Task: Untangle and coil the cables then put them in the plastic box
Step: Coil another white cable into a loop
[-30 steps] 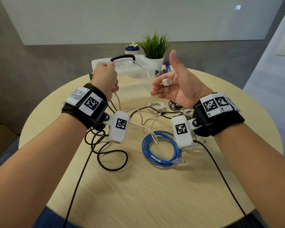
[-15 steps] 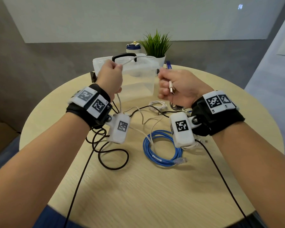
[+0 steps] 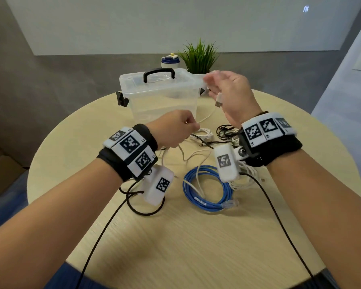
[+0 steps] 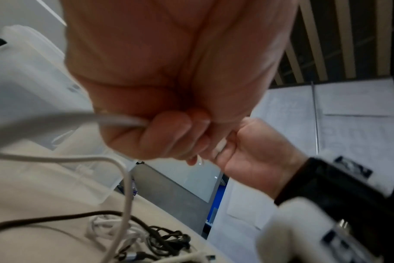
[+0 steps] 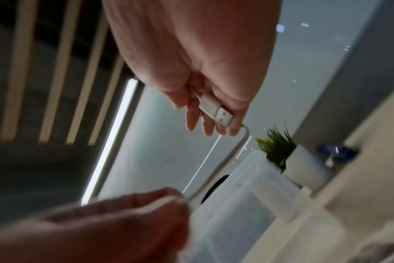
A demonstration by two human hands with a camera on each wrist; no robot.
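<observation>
At the centre-left of the head view the left hand (image 3: 176, 127) was clenched around the white cable (image 3: 204, 118), gripping it in front of the clear plastic box (image 3: 161, 97) that stood lidded at the upper middle of the round table (image 3: 196, 236). Right of centre, the right hand (image 3: 230, 94) held the cable's USB plug (image 3: 218, 100) against its palm with fingers partly extended. Low in the middle lay a coiled blue cable (image 3: 206, 188), with tangled black cables (image 3: 225, 132) above it.
</observation>
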